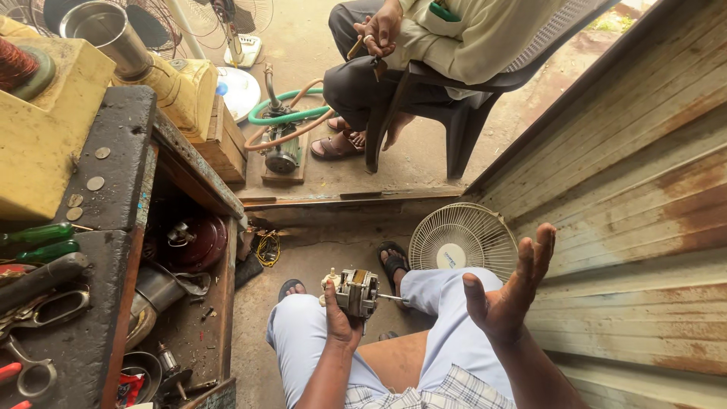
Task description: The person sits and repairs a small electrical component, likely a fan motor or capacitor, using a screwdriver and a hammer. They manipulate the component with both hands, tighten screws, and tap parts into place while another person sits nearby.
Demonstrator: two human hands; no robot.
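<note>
My left hand point(338, 318) grips a small electric fan motor point(356, 291) with a metal shaft sticking out to the right, held over my left knee. My right hand point(513, 291) is raised beside my right knee, palm up, fingers spread, holding nothing. I sit on a brown seat in light blue trousers and sandals. A cream fan guard point(462, 241) leans just beyond my right foot.
A workbench point(106, 227) on the left carries screwdrivers, scissors, coins, a yellow box and a steel cup. Another person sits on a dark plastic chair point(454, 113) ahead, hands together. A pump with green hose point(282, 144) stands on the floor. Rusty corrugated wall point(644, 227) on the right.
</note>
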